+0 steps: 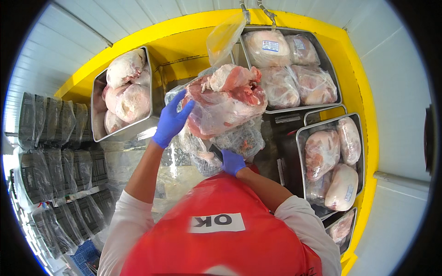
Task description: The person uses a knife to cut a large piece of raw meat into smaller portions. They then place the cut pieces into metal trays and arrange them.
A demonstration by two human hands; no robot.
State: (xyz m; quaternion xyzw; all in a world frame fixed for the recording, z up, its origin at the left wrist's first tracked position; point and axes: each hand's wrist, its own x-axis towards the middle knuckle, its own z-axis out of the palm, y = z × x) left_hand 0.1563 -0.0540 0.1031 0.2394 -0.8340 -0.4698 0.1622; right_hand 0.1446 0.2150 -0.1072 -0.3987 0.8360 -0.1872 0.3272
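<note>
A big slab of raw pink meat [228,99] in clear plastic wrap is held up in front of my chest. My left hand [171,120], in a blue glove, presses flat against its left side with fingers spread. Lower down, my right hand [232,162], also blue-gloved, grips the bunched plastic wrap [239,140] hanging below the meat. A loose flap of clear plastic [224,37] sticks up above the slab. I wear a red apron [216,230] over white sleeves.
Metal trays of bagged frozen meat stand on a yellow rack [184,43]: one at the left [120,87], one at upper right [290,64], another at right [331,161]. Stacked black plastic crates [60,175] wrapped in clear film fill the left side.
</note>
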